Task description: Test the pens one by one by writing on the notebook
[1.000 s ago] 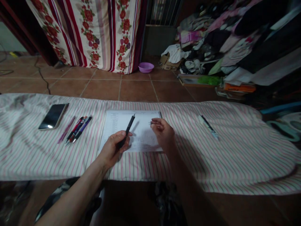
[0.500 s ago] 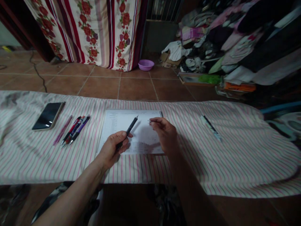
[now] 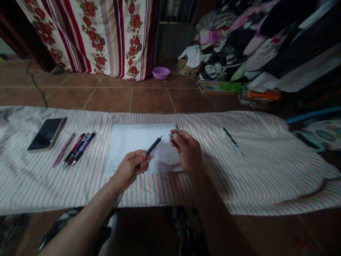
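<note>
My left hand (image 3: 130, 166) is closed round a black pen (image 3: 154, 144), whose thin point slants up and to the right. Between the thumb and fingertips of my right hand (image 3: 188, 151) is a small silvery piece (image 3: 171, 135), too small to name exactly. The pen's point is close to this piece, with a gap between them. Both hands are above a spiral-bound pad of printed paper (image 3: 138, 132). To the left lie several pens (image 3: 81, 147) in a bunch and a pink pen (image 3: 64, 150). A pale pen with a dark end (image 3: 231, 140) rests to the right.
A striped cloth (image 3: 255, 170) covers the low table. At its left is a phone (image 3: 46, 134). Beyond, on the tiled floor (image 3: 114, 99), stand a purple basin (image 3: 161, 73) and a pile of clothes (image 3: 213, 39) by a floral curtain (image 3: 109, 35).
The black pen has tipped further right, bringing its point nearer to the silvery piece in my right hand. The camera view has turned slightly, so the surroundings appear shifted left.
</note>
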A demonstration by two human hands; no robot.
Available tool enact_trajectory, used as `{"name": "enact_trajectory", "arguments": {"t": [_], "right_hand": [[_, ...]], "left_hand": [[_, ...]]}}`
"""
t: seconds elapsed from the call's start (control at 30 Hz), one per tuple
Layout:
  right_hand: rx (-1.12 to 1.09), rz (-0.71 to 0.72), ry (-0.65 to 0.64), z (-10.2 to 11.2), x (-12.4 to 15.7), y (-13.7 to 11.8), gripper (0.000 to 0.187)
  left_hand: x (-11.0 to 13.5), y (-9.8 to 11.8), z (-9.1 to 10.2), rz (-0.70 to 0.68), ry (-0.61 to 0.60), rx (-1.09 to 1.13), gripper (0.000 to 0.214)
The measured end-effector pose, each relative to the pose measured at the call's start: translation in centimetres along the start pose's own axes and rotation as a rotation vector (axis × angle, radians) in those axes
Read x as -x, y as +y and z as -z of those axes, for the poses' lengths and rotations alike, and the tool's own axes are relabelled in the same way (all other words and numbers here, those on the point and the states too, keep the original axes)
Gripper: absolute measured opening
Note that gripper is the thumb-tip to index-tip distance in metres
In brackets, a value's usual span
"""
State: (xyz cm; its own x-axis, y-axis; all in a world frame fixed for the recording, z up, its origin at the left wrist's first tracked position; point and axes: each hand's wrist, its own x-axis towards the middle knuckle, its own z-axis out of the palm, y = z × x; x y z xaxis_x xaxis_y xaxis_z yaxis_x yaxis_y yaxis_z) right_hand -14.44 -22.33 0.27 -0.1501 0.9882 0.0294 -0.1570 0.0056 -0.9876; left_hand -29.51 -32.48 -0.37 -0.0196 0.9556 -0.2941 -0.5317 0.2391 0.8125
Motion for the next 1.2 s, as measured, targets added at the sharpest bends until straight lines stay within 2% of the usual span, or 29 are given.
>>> {"name": "enact_trajectory", "arguments": {"t": [0.3, 0.47, 0.77, 0.9, 1.2], "right_hand": [[-0.041, -0.027, -0.028, 0.5, 0.3, -0.4, 0.021], [0.05, 0.018, -0.008, 0.9, 0.2, -0.2, 0.024], [0.179, 0.063, -0.027, 1.0, 0.4, -0.3, 0.022], [0.178, 0.029, -0.031, 0.9, 0.4, -0.4, 0.025], [0.028, -0.072, -0.047, 0.7, 0.3, 0.1, 0.026]], "left_hand": [[-0.6, -0.4, -0.7, -0.012, 0.041, -0.059, 0.025], [-0.7, -0.4, -0.6, -0.036, 0.079, -0.243, 0.031], [-0.3, -0.4, 0.3, -0.079, 0.077, -0.542, 0.04], [-0.3, -0.6, 0.8, -0.097, 0.08, -0.613, 0.041], [0.0, -0.8, 1.3, -0.106, 0.101, -0.68, 0.038]]}}
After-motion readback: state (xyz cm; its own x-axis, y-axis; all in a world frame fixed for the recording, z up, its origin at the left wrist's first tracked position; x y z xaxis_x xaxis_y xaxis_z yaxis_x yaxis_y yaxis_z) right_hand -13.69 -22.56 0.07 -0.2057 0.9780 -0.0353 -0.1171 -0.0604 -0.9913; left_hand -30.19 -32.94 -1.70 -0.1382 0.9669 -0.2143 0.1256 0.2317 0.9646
